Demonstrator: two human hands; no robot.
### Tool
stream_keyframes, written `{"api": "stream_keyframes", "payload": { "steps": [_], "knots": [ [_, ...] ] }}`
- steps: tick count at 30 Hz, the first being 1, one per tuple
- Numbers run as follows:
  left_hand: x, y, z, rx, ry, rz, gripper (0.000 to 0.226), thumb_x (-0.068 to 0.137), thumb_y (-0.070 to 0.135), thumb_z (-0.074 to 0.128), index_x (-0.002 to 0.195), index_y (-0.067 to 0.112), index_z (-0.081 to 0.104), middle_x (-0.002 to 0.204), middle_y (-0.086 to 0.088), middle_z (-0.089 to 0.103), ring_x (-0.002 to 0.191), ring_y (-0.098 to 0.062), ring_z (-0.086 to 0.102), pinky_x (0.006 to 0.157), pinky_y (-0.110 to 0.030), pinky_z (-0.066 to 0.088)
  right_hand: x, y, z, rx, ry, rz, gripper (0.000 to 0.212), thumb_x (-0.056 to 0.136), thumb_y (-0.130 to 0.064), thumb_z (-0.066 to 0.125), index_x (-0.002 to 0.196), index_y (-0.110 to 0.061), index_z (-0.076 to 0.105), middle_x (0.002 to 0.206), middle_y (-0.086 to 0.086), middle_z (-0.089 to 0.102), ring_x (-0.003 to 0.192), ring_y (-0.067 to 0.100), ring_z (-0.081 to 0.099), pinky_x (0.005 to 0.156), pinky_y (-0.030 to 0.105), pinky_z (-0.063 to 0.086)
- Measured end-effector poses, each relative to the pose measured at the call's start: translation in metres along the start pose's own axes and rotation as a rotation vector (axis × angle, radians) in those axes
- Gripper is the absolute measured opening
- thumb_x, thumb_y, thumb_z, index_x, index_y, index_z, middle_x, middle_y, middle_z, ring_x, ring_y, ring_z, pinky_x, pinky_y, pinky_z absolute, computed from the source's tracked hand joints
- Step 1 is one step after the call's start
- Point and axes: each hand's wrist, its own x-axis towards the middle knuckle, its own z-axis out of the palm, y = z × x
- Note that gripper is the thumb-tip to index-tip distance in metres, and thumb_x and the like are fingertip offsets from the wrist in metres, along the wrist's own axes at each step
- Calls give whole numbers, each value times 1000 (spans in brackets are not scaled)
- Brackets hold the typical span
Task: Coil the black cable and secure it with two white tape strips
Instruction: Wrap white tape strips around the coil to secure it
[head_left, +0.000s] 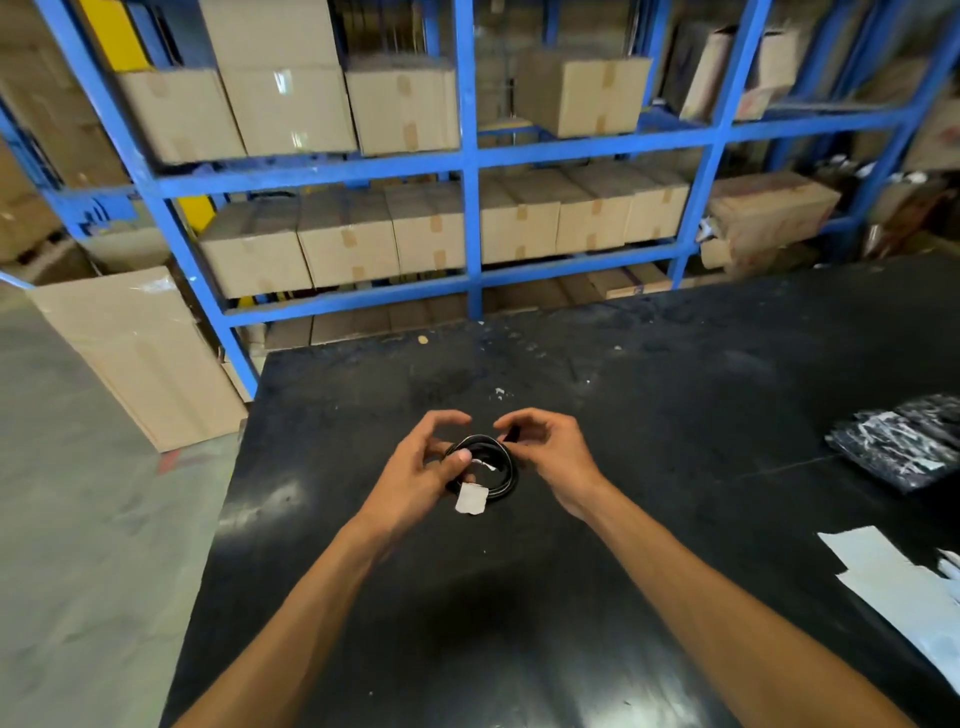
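Black cable (501, 470) coiled, held at frame centre by left hand (423, 467) and right hand (553, 452); one white tape strip (471, 499) attached, second apparently outstanding.

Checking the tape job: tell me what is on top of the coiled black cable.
A white tape strip hangs off the black cable at its near edge; the left hand thumb covers part, hiding any second strip.
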Motion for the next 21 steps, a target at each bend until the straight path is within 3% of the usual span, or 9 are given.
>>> {"api": "stream_keyframes", "payload": {
  "steps": [7, 12, 16, 21],
  "knots": [
    [-11, 14, 1, 208, -39, 145, 38, 95, 12, 54, 122, 38, 52, 88, -22, 64, 87, -35, 68, 82, -48, 54, 0, -29, -3, 155, -96, 238, 19, 84, 9, 69, 96, -5, 68, 83, 11, 70, 68, 13, 70, 61, 21, 54],
    [-16, 23, 2, 101, -68, 116, 37, 90, -5, 50, 108, 26, 59, 95, -11, 72, 92, -29, 70, 76, -31, 54, 0, -44, -7, 108, -116, 270, 19, 86, 10, 67, 94, -7, 70, 80, 7, 67, 69, 13, 68, 62, 21, 54],
    [-18, 32, 2, 59, -98, 100, 37, 85, -8, 53, 101, 24, 61, 97, -6, 74, 96, -24, 70, 81, -36, 55, -1, -55, -7, 102, -118, 241, 18, 83, 10, 70, 92, -5, 70, 77, 7, 65, 69, 15, 67, 64, 22, 56],
    [-19, 39, 1, 64, -99, 155, 28, 87, 7, 67, 105, 28, 64, 104, -5, 74, 101, -22, 69, 87, -42, 58, 0, -64, -11, 68, -76, 250, 18, 82, 9, 71, 89, -7, 73, 81, 9, 67, 73, 18, 68, 72, 30, 56]
  ]
}}
